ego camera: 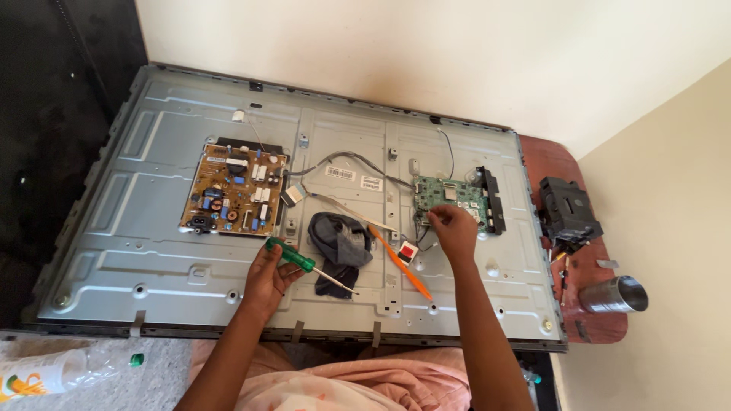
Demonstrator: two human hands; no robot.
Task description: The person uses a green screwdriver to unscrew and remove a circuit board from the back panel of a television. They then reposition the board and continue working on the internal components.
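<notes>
Right hand [451,228]: fingertips pinched on the near-left edge of the green board [449,199], just beyond it. Left hand [268,275]: clamped on a green screwdriver [301,261], shaft pointing right toward the grey cloth [340,242]. Orange tool [400,262] between the hands, nearer the right.

Green-handled screwdriver [298,261], orange tool [401,264], tan circuit board [234,189], green circuit board [449,198], grey cloth [340,242]

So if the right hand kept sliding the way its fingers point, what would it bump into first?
The right hand points up and slightly left, fingertips already at the lower edge of the green circuit board. That board would likely be first, though the picture doesn't settle whether they already touch.
</notes>
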